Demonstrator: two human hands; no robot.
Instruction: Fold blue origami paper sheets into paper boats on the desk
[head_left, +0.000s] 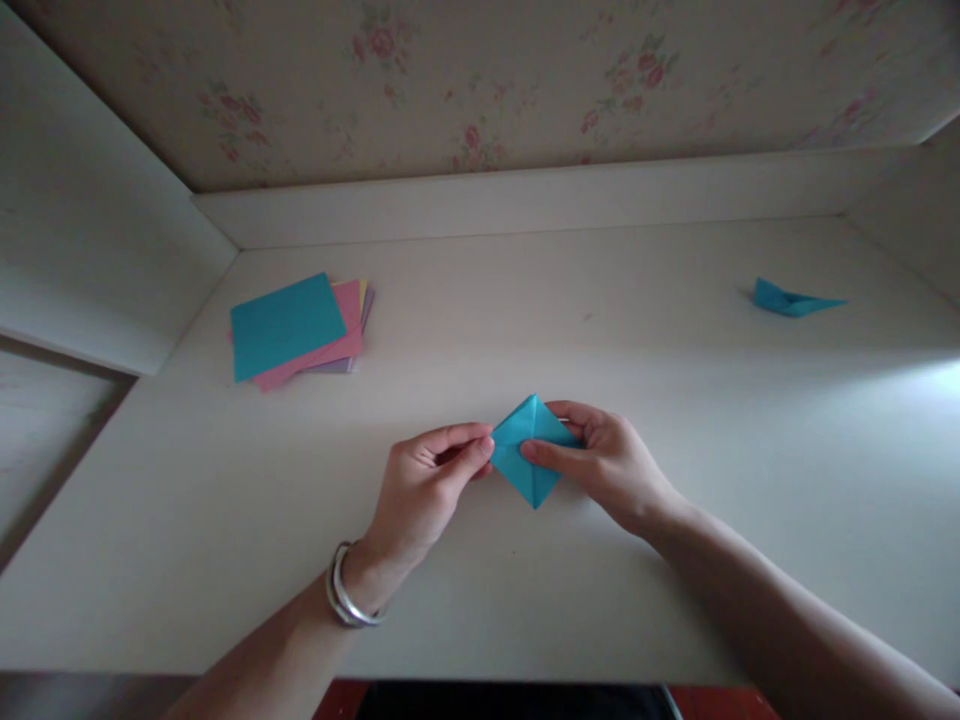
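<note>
A blue folded origami paper, diamond-shaped with crease lines crossing at its middle, is held just over the white table between both hands. My left hand pinches its left corner between thumb and fingers. On the other side, my right hand grips the right part, thumb flat across the front and fingers behind, mostly hidden by the paper. Silver bangles circle my left wrist.
A stack of coloured paper sheets, blue on top of pink, purple and yellow, lies at the back left. A folded blue paper boat-like piece rests at the back right. A flowered wall rises behind the white table.
</note>
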